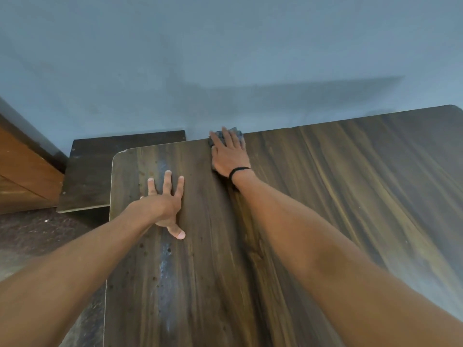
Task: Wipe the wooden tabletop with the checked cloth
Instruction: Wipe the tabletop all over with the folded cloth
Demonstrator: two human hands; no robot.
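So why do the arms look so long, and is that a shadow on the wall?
Head view: the wide-angle lens stretches the arms and slants the table; the grey band on the wall is a soft shadow; the cloth under the right hand looks blurred.

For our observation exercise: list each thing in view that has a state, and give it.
left hand: flat on the wooden tabletop, fingers spread.
right hand: pressing the checked cloth at the far edge.
checked cloth: bunched under the right hand.
wooden tabletop: pale streak, dark spots near the left hand.
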